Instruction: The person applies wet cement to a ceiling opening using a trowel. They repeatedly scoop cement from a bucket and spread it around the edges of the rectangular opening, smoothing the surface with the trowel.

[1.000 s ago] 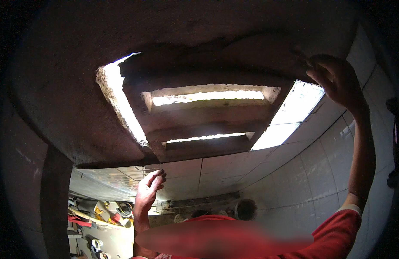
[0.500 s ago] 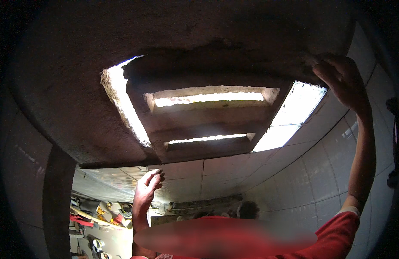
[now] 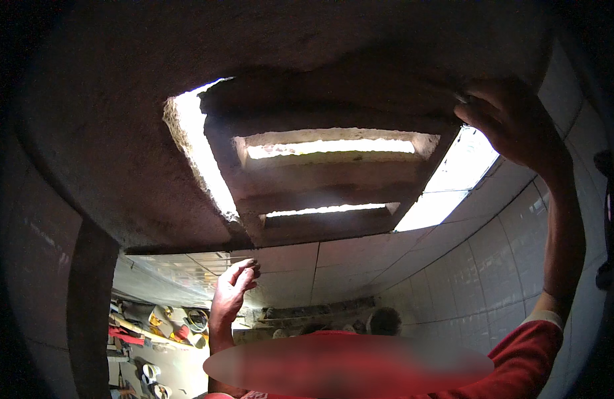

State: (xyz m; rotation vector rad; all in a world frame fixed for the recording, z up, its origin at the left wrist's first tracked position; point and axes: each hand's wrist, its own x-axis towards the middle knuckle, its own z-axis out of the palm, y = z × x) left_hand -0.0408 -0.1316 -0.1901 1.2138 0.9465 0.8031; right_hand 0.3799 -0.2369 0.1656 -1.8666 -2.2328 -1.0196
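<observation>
My right hand point(image 3: 513, 123) is raised to the rough, dark wall point(image 3: 333, 86) at the upper right, beside the bright tile strip. Its fingers are closed, with a small greyish tip showing at them; what they hold cannot be made out in the shadow. My left hand point(image 3: 230, 292) is up at lower centre-left, below the wall's lower edge. Its fingers are bent together around something small and dark that I cannot name. Two long slots, the upper slot point(image 3: 330, 147) and the lower slot point(image 3: 327, 211), let bright light through the wall.
A bright gap point(image 3: 204, 156) with a ragged edge runs down the left. White tiles point(image 3: 486, 272) line the wall on the right. A dark post point(image 3: 91, 306) stands at left. At lower left lie cluttered goods and white cups point(image 3: 149, 372).
My right hand has moved left along the wall, and its fingers have come over the top of the bright strip. The left hand is nearly still; the view has shifted slightly.
</observation>
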